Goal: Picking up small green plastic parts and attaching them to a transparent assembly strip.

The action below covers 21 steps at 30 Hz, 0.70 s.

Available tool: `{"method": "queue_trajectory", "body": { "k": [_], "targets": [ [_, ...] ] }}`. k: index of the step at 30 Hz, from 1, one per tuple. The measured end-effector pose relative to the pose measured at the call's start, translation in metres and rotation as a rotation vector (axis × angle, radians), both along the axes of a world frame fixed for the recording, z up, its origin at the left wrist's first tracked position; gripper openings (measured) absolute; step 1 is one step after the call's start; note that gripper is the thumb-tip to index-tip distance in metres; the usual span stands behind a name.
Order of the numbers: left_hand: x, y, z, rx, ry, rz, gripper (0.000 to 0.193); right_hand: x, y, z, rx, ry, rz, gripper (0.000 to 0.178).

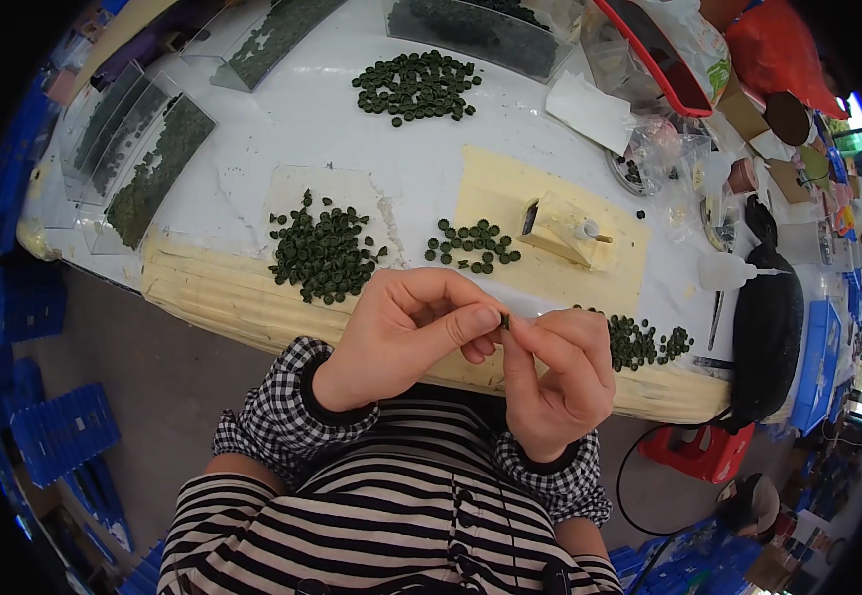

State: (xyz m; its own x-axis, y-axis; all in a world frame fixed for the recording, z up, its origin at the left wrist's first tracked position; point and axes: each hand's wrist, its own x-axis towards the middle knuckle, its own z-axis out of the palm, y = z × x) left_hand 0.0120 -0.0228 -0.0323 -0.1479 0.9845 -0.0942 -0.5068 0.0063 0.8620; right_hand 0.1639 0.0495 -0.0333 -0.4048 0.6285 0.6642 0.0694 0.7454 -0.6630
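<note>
My left hand [401, 332] and my right hand [562, 372] meet just in front of the table's near edge. Their thumbs and index fingertips pinch a tiny dark green piece [505, 320], mostly covered by the fingers. Behind the left hand lies a heap of small round, dark green pieces [314, 248]. A smaller group of ridged, round green pieces [473, 243] rests just beyond the fingertips. More small green pieces [633, 342] spread past my right hand. A yellow-wrapped block [568, 230] with a small spout stands on a yellow sheet [491, 181].
Clear bins [161, 164] of green pieces line the far left, with another clear bin [476, 35] at the back. One more green heap [416, 85] lies before it. To the right are a needle-tipped bottle [727, 271], tweezers [716, 319], a black bag [768, 322] and a red-cased phone [657, 55].
</note>
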Motion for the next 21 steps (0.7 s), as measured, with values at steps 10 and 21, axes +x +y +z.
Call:
{"method": "queue_trajectory", "body": {
  "k": [10,21],
  "targets": [
    [-0.001,0.002,0.003,-0.026,0.028,0.035,0.015,0.001,0.001,0.002,0.191,-0.125,0.003,0.035],
    [-0.002,0.003,0.005,-0.007,0.053,-0.018,0.012,0.015,0.003,0.002,-0.141,-0.061,0.167,0.032]
  ]
}}
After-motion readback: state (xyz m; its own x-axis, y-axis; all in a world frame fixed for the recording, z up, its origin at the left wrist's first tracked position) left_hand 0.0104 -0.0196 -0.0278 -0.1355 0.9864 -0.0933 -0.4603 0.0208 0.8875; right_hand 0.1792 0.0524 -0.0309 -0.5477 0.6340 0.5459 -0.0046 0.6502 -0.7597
